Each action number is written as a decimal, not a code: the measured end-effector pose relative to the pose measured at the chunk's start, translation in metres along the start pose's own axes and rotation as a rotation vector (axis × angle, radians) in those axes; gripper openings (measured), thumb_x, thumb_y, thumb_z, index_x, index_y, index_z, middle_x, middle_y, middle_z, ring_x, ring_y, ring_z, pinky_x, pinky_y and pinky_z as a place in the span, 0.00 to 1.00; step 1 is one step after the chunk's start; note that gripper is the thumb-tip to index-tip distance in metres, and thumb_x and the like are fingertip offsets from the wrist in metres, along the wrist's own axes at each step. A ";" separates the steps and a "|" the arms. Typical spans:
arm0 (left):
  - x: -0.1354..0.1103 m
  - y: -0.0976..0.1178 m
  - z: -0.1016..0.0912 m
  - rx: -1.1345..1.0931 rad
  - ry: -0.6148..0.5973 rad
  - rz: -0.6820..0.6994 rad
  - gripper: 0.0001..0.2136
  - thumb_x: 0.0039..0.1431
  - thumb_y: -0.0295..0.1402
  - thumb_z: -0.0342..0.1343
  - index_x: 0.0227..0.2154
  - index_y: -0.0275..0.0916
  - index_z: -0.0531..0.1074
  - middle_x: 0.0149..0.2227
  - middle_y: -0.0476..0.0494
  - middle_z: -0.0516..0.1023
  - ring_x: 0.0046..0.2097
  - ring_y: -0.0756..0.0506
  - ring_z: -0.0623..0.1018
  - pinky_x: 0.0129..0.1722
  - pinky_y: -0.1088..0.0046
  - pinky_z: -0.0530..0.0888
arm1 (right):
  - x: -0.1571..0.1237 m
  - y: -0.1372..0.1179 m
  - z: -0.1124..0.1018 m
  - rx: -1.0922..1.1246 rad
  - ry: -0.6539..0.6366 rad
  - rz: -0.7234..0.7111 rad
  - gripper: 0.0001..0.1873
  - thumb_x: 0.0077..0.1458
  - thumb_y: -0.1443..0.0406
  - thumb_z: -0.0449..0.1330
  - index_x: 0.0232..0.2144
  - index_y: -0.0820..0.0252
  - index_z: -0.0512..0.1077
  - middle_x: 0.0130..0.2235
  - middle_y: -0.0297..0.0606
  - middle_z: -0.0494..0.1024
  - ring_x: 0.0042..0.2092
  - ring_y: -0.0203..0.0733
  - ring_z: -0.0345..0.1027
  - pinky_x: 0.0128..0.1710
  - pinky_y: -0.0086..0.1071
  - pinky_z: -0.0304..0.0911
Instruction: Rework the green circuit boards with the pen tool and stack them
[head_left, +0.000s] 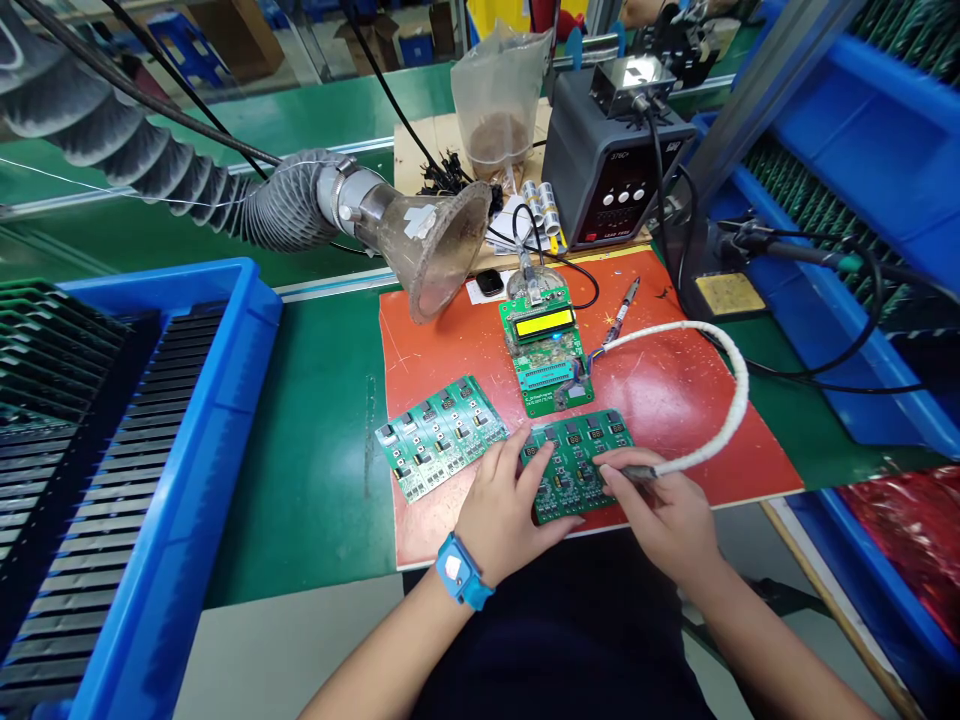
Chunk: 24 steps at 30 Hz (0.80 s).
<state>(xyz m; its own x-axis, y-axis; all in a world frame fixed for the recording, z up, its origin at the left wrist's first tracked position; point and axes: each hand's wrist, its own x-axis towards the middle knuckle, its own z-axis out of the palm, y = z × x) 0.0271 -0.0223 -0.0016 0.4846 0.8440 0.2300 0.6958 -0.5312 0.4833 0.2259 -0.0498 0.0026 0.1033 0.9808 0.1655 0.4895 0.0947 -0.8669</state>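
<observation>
My left hand (510, 505) lies spread on a green circuit board panel (576, 462), holding nothing, with a blue wrist strap (457, 570) around its wrist. My right hand (660, 515) grips a slim probe (634, 473) on a white sleeved cable (731, 420), its tip on the same panel. That cable curves back to a green test board with a yellow LCD (544, 345). A second green panel (439, 435) lies to the left of my left hand. All of these rest on an orange-red mat (697, 440).
A fume extraction hood (431, 245) hangs over the mat's far edge. Behind it stands a black soldering station (619, 165). A large blue rack of boards (157, 400) fills the left side, and blue racks (847, 170) line the right. A person's hand (641, 10) shows at the top edge.
</observation>
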 end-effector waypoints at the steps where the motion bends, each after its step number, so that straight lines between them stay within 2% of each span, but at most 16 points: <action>1: 0.000 0.000 0.000 0.000 -0.001 -0.002 0.36 0.49 0.45 0.66 0.59 0.37 0.61 0.60 0.30 0.62 0.58 0.33 0.67 0.56 0.50 0.70 | 0.000 0.000 0.000 0.004 0.000 0.002 0.03 0.62 0.64 0.58 0.37 0.56 0.71 0.38 0.38 0.78 0.35 0.42 0.76 0.35 0.33 0.72; 24: 0.000 -0.002 0.001 0.018 0.019 0.022 0.36 0.48 0.46 0.66 0.58 0.35 0.63 0.60 0.29 0.62 0.57 0.33 0.67 0.55 0.51 0.71 | 0.000 0.002 0.002 0.025 0.010 0.012 0.02 0.61 0.65 0.58 0.37 0.56 0.71 0.38 0.36 0.78 0.33 0.40 0.76 0.34 0.31 0.70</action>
<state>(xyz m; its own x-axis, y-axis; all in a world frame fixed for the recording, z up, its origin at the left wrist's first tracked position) 0.0266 -0.0220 -0.0036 0.4901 0.8331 0.2562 0.6945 -0.5509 0.4628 0.2252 -0.0493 -0.0003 0.1180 0.9802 0.1592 0.4662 0.0869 -0.8804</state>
